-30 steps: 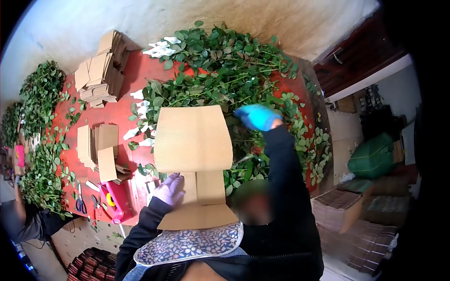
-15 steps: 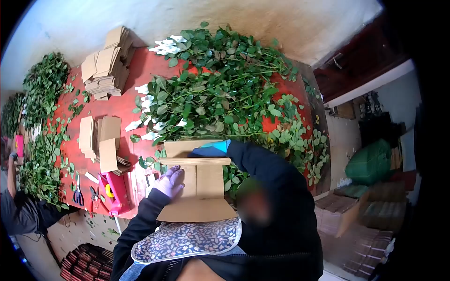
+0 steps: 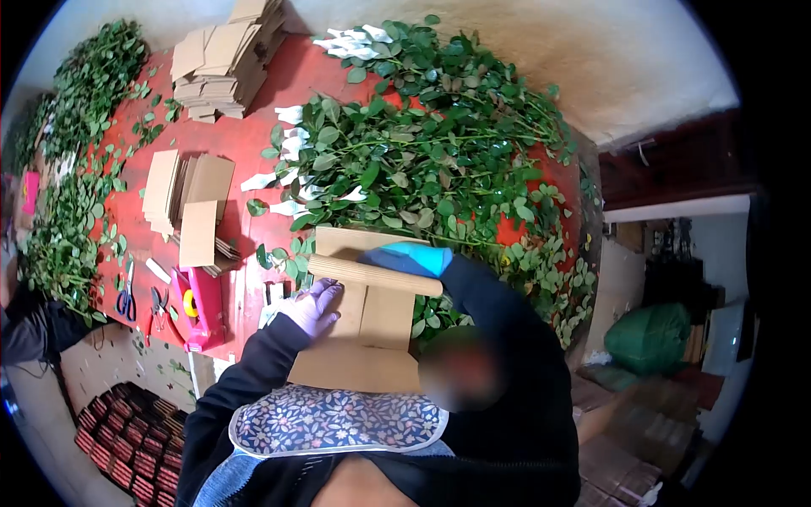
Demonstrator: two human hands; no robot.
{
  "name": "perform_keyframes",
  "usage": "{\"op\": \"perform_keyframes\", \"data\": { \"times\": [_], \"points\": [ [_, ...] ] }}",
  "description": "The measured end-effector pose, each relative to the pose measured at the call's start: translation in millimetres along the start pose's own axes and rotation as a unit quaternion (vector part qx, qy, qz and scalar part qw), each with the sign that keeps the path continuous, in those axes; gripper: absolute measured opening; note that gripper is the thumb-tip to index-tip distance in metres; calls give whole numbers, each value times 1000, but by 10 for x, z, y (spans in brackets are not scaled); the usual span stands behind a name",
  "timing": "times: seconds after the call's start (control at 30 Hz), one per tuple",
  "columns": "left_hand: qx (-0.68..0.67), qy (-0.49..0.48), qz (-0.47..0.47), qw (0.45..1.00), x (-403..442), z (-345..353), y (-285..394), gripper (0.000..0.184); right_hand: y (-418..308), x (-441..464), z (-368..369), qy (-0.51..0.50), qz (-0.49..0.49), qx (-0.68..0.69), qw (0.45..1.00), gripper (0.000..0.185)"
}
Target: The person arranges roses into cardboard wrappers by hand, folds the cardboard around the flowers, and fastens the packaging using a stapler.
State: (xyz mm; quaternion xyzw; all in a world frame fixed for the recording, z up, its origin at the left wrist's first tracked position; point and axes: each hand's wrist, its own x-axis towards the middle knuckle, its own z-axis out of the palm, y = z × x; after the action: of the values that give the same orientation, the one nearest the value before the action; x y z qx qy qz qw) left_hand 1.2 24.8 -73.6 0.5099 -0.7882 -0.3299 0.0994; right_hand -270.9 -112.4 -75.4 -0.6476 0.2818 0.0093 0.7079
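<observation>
A cardboard sheet with creases [image 3: 384, 317] lies in front of me at the table's near edge. Across its far part runs a rolled or folded strip of corrugated cardboard [image 3: 380, 275], tilted down to the right. My left hand [image 3: 314, 308], in a lavender glove, is closed at the left edge of the cardboard, just below the strip. My right hand [image 3: 407, 257], in a blue glove, curls behind the strip, its fingertips partly hidden. Leafy green stems [image 3: 422, 160], their heads in white sleeves [image 3: 291, 144], lie beyond the cardboard.
Cardboard pieces stand in a near stack [image 3: 198, 198] and a far stack [image 3: 224, 68]. A pink tape dispenser [image 3: 201, 313], pliers [image 3: 159, 313] and scissors [image 3: 126, 296] lie at left. Another person's dark clothing [image 3: 51, 325] shows at far left. A green sack [image 3: 649, 338] sits on the right.
The view has shifted, so the table sits higher and tilted. The corrugated strip now slopes to the right instead of lying level. Both hands stay at the cardboard.
</observation>
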Motion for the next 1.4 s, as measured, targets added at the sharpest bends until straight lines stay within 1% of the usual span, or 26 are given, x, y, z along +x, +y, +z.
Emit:
{"op": "perform_keyframes", "data": {
  "times": [0.07, 0.1, 0.13, 0.2, 0.27, 0.3, 0.33, 0.37, 0.4, 0.47, 0.53, 0.57, 0.63, 0.7, 0.8, 0.87, 0.93, 1.0, 1.07, 1.1, 1.13, 1.2, 1.27, 1.33, 1.37, 1.4],
  "points": [
    [1, 8, -2, 1000, -14, -41, 31, 57, -252, -91, 14, 76, -43, -170, 982, 42],
    [-2, -13, -17, 1000, -12, -103, 78, 56, -552, -160, 12, 133, -43, -346, 928, 34],
    [-6, -31, -31, 999, 8, -122, 102, 55, -765, -193, -22, 145, -46, -453, 879, 27],
    [-11, -11, -2, 1000, 15, -95, 61, 54, -962, -166, -101, 146, -70, -521, 838, 23],
    [-5, -18, -3, 1000, 3, -130, 81, 54, -1163, -91, -308, 183, -141, -447, 864, 23],
    [-10, -13, -7, 1000, 10, -131, 83, 54, -1284, 28, -448, 240, -235, -432, 837, 21],
    [-11, -19, -10, 1000, 12, -135, 82, 54, -1447, 90, -637, 190, -99, -375, 902, 36],
    [-11, -26, -13, 1000, 8, -130, 77, 54, -1507, 254, -744, 271, -185, -507, 797, 33],
    [-12, -23, -18, 1000, 11, -107, 64, 54, -1527, 445, -889, 285, -168, -528, 782, 29],
    [-22, -18, 5, 1000, 11, -70, 22, 52, -1224, 914, -1166, 301, -194, -593, 721, 27],
    [-8, -30, 5, 999, 18, -104, 38, 49, -965, 1268, -1276, 236, -37, -655, 716, 28],
    [-10, -29, 7, 1000, 10, -155, 61, 48, -945, 1332, -1274, 232, -38, -656, 717, 28],
    [-21, -22, 7, 1000, 6, -146, 30, 48, -869, 1409, -1312, 182, 53, -663, 724, 27],
    [-25, 16, 27, 999, -4, -62, -13, 54, -1028, 1280, -1351, 197, 9, -695, 691, 25],
    [-18, 3, 6, 1000, -25, 23, -49, 52, -1622, 771, -1262, 275, -12, -686, 674, 22],
    [-14, 14, 11, 1000, -23, 58, -74, 51, -1808, 371, -1374, 315, -71, -686, 652, 23],
    [-4, 13, 10, 1000, -25, 112, -100, 52, -2005, 30, -1298, 347, -81, -643, 678, 24],
    [-5, 3, 11, 1000, -18, 36, -68, 52, -1858, -185, -1323, 358, -49, -642, 676, 24],
    [-7, -4, 5, 1000, -15, 2, -43, 52, -1422, -319, -1422, 332, -31, -641, 691, 27],
    [-4, 6, 16, 1000, -21, -1, -44, 52, -1324, -378, -1381, 291, 65, -666, 684, 32],
    [1, 15, 26, 1000, -17, -6, -54, 52, -1213, -427, -1329, 277, 113, -703, 645, 37],
    [10, 14, 24, 1000, -17, 23, -53, 52, -1323, -276, -1174, 323, -26, -603, 729, 40],
    [9, 43, 39, 998, -15, 17, -51, 52, -1440, -39, -979, 325, -53, -556, 763, 40],
    [1, 13, 26, 1000, -9, -29, -15, 54, -1261, 228, -977, 306, -40, -591, 745, 35],
    [-13, -11, 9, 1000, -4, -43, -2, 55, -1064, 362, -1042, 319, -17, -621, 716, 35],
    [-16, 14, 31, 999, -20, -17, -26, 56, -875, 484, -1121, 333, 7, -650, 684, 36]
  ]
}}
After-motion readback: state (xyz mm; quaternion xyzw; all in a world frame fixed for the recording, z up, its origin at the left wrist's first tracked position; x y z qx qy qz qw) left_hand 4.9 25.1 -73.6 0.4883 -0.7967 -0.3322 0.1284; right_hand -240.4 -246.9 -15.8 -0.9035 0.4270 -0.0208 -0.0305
